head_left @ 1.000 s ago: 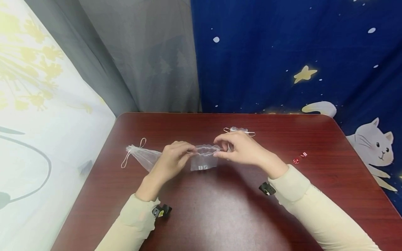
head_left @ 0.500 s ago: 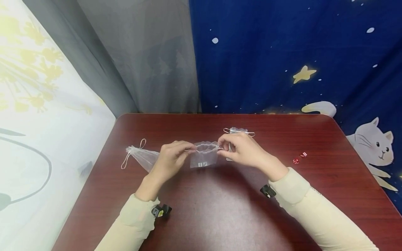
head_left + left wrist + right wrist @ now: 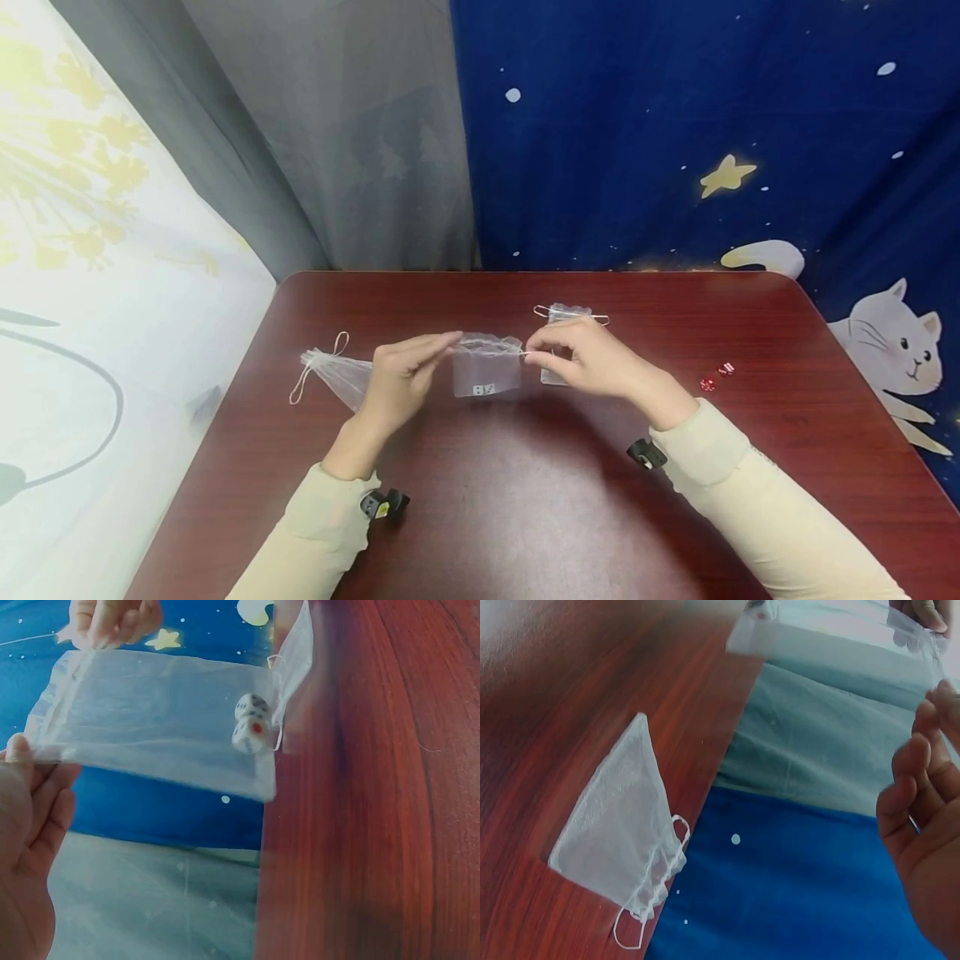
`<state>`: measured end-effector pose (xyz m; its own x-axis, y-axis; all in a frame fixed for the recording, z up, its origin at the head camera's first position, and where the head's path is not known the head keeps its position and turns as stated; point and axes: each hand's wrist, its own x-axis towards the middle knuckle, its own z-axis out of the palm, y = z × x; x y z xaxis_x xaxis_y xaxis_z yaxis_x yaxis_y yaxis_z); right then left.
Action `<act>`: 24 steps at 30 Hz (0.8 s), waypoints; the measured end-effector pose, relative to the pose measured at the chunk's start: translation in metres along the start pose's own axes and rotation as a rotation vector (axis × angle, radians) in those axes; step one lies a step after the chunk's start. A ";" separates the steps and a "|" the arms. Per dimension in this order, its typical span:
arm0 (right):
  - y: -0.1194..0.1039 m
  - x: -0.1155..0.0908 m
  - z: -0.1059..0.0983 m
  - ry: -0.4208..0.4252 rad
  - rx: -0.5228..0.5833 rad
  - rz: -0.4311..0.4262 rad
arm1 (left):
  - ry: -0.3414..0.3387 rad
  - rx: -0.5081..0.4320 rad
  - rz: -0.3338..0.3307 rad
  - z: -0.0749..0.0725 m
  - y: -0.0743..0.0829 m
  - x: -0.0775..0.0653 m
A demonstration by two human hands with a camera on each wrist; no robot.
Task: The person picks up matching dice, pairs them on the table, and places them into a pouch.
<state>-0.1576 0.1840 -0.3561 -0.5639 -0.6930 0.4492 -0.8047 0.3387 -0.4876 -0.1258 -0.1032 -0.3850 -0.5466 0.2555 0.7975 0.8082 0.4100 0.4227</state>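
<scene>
A sheer white drawstring bag point(image 3: 487, 367) hangs between my two hands, with two white dice point(image 3: 251, 724) at its bottom. My left hand point(image 3: 405, 371) pinches the top left corner, its thumb on the near side and its fingers behind, as the left wrist view shows. At the opposite corner my right hand point(image 3: 588, 358) pinches the white drawstring between thumb and fingertips. The bag's mouth looks flattened, with its ruffled edge uppermost.
A second sheer bag point(image 3: 341, 377), gathered at the neck, lies left, partly behind the left hand. Another bag point(image 3: 619, 817) lies behind the right hand. Two red dice point(image 3: 716, 377) sit to the right on the brown table point(image 3: 480, 517). Curtains point(image 3: 637, 150) hang beyond it.
The bag's mouth has gone from a rounded opening to nearly flat, and the bag has risen slightly. My left fingers have straightened; my right hand has shifted slightly right with the drawstring.
</scene>
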 end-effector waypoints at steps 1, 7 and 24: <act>0.000 -0.001 -0.001 -0.001 0.025 -0.005 | 0.022 0.011 0.002 0.000 -0.001 0.000; -0.005 -0.001 -0.006 0.072 0.153 -0.010 | 0.134 0.071 -0.049 -0.002 -0.004 -0.002; 0.000 -0.008 -0.007 0.300 0.105 0.066 | 0.297 0.171 -0.173 -0.018 -0.001 -0.010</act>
<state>-0.1545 0.1937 -0.3547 -0.6565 -0.4480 0.6069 -0.7497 0.2981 -0.5908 -0.1171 -0.1217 -0.3857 -0.5641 -0.0853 0.8213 0.6477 0.5711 0.5043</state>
